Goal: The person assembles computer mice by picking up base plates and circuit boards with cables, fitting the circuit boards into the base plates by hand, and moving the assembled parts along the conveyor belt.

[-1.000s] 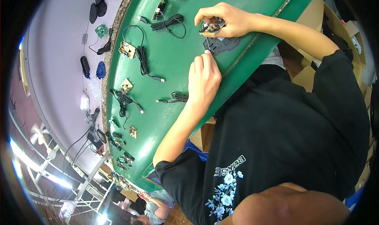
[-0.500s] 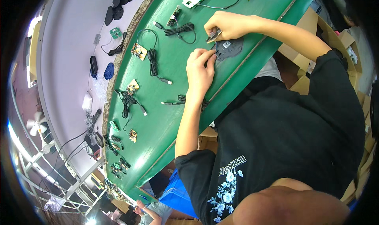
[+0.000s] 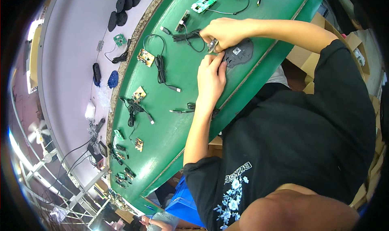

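A dark grey rounded mouse base [image 3: 243,51] lies flat on the green conveyor belt [image 3: 162,125], with a pale square label on it. My right hand [image 3: 227,32] grips a small circuit board [image 3: 212,45] just off the left edge of the base, tilted and partly covered by the fingers. Close below it, my left hand [image 3: 212,79] has its fingers pinched together at the base's left edge. What sits between those fingertips is hidden. Beside my left wrist rests a coiled black cable [image 3: 191,107] with a plug, partly under the forearm.
Several circuit boards with black cables lie along the belt, including a green board [image 3: 204,4] and a tan board [image 3: 146,58]. Past the stone-like edge, a lilac surface holds dark covers [image 3: 120,18]. Cardboard boxes [image 3: 356,42] and a blue bin [image 3: 184,206] stand nearby.
My right hand has moved left and slightly down with the circuit board, off the mouse base. My left hand stays pinched at the base's edge. The whole view has shifted slightly.
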The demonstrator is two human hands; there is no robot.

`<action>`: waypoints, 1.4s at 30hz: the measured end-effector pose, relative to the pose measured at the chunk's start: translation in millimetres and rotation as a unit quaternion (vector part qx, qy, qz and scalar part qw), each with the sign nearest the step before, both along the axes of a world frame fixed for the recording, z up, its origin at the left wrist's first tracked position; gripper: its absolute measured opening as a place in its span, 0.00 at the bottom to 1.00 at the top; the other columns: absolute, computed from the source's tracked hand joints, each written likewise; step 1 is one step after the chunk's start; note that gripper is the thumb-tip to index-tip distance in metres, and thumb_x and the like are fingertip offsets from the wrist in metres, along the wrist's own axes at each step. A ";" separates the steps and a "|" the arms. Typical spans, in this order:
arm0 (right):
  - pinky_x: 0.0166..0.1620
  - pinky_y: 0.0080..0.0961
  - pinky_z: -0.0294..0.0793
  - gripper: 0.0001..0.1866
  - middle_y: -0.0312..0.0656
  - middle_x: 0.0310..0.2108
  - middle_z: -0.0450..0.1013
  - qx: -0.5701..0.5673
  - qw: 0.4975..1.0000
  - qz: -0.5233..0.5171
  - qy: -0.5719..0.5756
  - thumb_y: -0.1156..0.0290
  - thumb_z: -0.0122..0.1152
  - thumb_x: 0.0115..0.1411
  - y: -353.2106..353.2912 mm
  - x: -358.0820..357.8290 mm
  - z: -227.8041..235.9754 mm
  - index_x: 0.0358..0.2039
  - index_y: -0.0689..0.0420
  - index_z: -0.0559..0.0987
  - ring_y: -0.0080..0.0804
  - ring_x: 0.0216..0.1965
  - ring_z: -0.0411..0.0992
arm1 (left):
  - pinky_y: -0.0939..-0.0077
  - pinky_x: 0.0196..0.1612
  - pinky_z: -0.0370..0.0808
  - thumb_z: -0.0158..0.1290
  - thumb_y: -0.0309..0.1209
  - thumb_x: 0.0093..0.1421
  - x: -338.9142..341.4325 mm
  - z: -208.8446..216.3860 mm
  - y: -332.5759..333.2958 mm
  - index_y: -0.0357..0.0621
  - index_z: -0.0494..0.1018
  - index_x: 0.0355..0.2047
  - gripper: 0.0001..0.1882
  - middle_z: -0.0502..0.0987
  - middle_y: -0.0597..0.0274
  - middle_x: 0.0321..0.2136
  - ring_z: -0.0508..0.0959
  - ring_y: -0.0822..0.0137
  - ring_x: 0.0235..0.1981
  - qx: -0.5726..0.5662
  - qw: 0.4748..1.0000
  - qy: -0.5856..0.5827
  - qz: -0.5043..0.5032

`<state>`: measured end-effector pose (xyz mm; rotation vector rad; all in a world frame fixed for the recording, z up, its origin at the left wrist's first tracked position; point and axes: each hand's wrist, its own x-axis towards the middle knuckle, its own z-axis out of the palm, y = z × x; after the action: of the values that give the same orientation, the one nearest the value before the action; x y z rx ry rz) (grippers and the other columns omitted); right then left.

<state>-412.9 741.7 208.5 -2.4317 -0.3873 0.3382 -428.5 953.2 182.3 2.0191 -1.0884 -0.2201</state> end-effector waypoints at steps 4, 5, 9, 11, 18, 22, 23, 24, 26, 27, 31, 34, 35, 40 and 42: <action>0.37 0.34 0.69 0.27 0.42 0.32 0.72 0.133 0.980 0.055 0.139 0.69 0.68 0.53 -22.5 -0.5 14.7 0.51 0.60 0.68 0.34 0.35 0.73 | 0.65 0.40 0.73 0.57 0.20 0.59 7.7 2.5 2.7 0.33 0.76 0.44 0.12 0.73 0.51 0.33 0.75 0.53 0.32 0.004 1.000 0.016 -0.026; 0.40 0.33 0.70 0.27 0.42 0.34 0.72 0.212 0.957 0.071 0.184 0.68 0.68 0.55 -29.0 -6.4 10.8 0.52 0.61 0.67 0.32 0.38 0.72 | 0.65 0.40 0.73 0.57 0.20 0.59 10.3 2.8 3.8 0.33 0.76 0.44 0.12 0.73 0.51 0.33 0.75 0.53 0.32 0.006 1.000 0.020 -0.023; 0.47 0.33 0.71 0.17 0.43 0.42 0.74 0.298 0.945 0.024 0.130 0.66 0.64 0.62 -37.4 -36.3 0.7 0.47 0.61 0.73 0.34 0.45 0.72 | 0.69 0.36 0.71 0.59 0.20 0.57 18.9 7.9 0.3 0.33 0.75 0.43 0.12 0.70 0.54 0.29 0.72 0.59 0.28 0.037 0.992 0.119 -0.034; 0.50 0.34 0.72 0.13 0.44 0.45 0.75 0.242 0.969 0.054 -0.017 0.65 0.64 0.63 -41.0 -51.7 -0.4 0.42 0.60 0.78 0.39 0.47 0.73 | 0.67 0.35 0.72 0.60 0.18 0.54 21.7 15.5 -5.0 0.31 0.73 0.33 0.07 0.71 0.52 0.28 0.72 0.56 0.27 0.058 0.984 0.162 -0.037; 0.57 0.44 0.69 0.15 0.45 0.48 0.77 0.126 0.958 0.095 -0.238 0.70 0.69 0.55 -38.0 -75.4 -15.1 0.43 0.57 0.83 0.45 0.50 0.74 | 0.78 0.34 0.70 0.61 0.20 0.54 28.6 22.9 -5.6 0.38 0.80 0.49 0.20 0.75 0.64 0.30 0.71 0.73 0.28 0.089 0.976 0.197 -0.028; 0.61 0.46 0.68 0.15 0.43 0.49 0.77 0.033 0.961 0.078 -0.263 0.70 0.67 0.55 -29.8 -83.6 -11.4 0.43 0.56 0.82 0.42 0.54 0.73 | 0.79 0.35 0.71 0.61 0.21 0.56 28.0 20.4 -6.4 0.37 0.80 0.49 0.18 0.75 0.63 0.30 0.71 0.73 0.28 0.077 0.974 0.213 -0.030; 0.62 0.46 0.67 0.14 0.42 0.50 0.77 0.001 0.960 0.064 -0.272 0.70 0.67 0.55 -27.5 -85.9 -11.6 0.43 0.56 0.82 0.41 0.56 0.73 | 0.77 0.35 0.71 0.62 0.22 0.56 28.4 21.3 -6.2 0.36 0.79 0.50 0.19 0.75 0.61 0.31 0.71 0.72 0.29 0.075 0.975 0.204 -0.040; 0.62 0.46 0.67 0.14 0.42 0.50 0.77 0.000 0.960 0.063 -0.272 0.70 0.67 0.55 -24.3 -90.6 -11.1 0.43 0.56 0.82 0.41 0.56 0.73 | 0.76 0.36 0.72 0.62 0.23 0.57 27.0 23.1 -7.3 0.35 0.78 0.51 0.20 0.75 0.60 0.32 0.72 0.70 0.30 0.073 0.976 0.196 -0.051; 0.64 0.52 0.66 0.16 0.45 0.53 0.76 -0.041 0.969 0.009 -0.244 0.70 0.69 0.54 -19.2 -100.1 -10.0 0.45 0.54 0.82 0.44 0.59 0.72 | 0.73 0.37 0.73 0.62 0.25 0.57 17.9 29.8 -8.4 0.34 0.77 0.52 0.21 0.75 0.57 0.34 0.73 0.67 0.31 0.081 0.986 0.131 -0.064; 0.64 0.52 0.66 0.16 0.45 0.53 0.76 -0.041 0.968 0.009 -0.246 0.70 0.69 0.54 -15.5 -100.5 -11.2 0.45 0.54 0.82 0.44 0.59 0.72 | 0.69 0.38 0.74 0.62 0.26 0.58 12.7 34.1 -7.5 0.32 0.76 0.53 0.22 0.74 0.54 0.36 0.74 0.64 0.32 0.089 0.991 0.065 -0.072; 0.67 0.52 0.61 0.18 0.44 0.57 0.75 -0.114 0.964 0.032 -0.236 0.66 0.64 0.59 -22.1 -97.0 -4.6 0.49 0.56 0.81 0.44 0.64 0.68 | 0.61 0.42 0.74 0.65 0.34 0.56 -5.3 39.0 -22.4 0.30 0.77 0.43 0.20 0.73 0.49 0.37 0.74 0.52 0.38 0.144 0.982 -0.114 -0.046; 0.69 0.49 0.56 0.19 0.44 0.62 0.70 0.013 0.998 0.028 -0.051 0.66 0.59 0.65 -43.7 -89.6 15.8 0.55 0.55 0.77 0.41 0.67 0.63 | 0.60 0.43 0.73 0.66 0.32 0.54 -3.0 47.0 -25.1 0.31 0.77 0.39 0.18 0.73 0.50 0.36 0.74 0.52 0.39 0.178 0.976 -0.107 -0.060; 0.69 0.49 0.56 0.19 0.44 0.62 0.70 0.008 0.998 0.027 -0.051 0.66 0.59 0.65 -44.5 -93.3 12.1 0.55 0.55 0.77 0.41 0.67 0.63 | 0.60 0.44 0.73 0.66 0.30 0.54 -2.9 48.2 -25.9 0.31 0.77 0.40 0.17 0.73 0.50 0.36 0.74 0.51 0.38 0.205 0.972 -0.096 -0.065; 0.66 0.48 0.60 0.20 0.42 0.60 0.72 -0.133 0.975 -0.024 -0.176 0.67 0.59 0.64 -29.0 -111.4 0.3 0.56 0.55 0.77 0.37 0.65 0.66 | 0.60 0.43 0.73 0.66 0.28 0.53 -19.8 32.3 -22.0 0.31 0.78 0.41 0.17 0.74 0.51 0.36 0.75 0.52 0.38 0.101 0.991 -0.084 0.006; 0.65 0.47 0.62 0.18 0.42 0.59 0.72 -0.154 0.967 -0.053 -0.197 0.68 0.59 0.64 -24.6 -113.2 2.0 0.54 0.55 0.78 0.37 0.62 0.68 | 0.60 0.43 0.73 0.66 0.28 0.53 -20.8 29.6 -20.8 0.31 0.78 0.42 0.17 0.74 0.51 0.35 0.75 0.52 0.38 0.066 0.995 -0.072 0.029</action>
<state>-526.1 717.1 210.5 -2.8149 -0.3949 -0.1495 -449.3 932.4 211.8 2.2100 -1.1264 -0.1205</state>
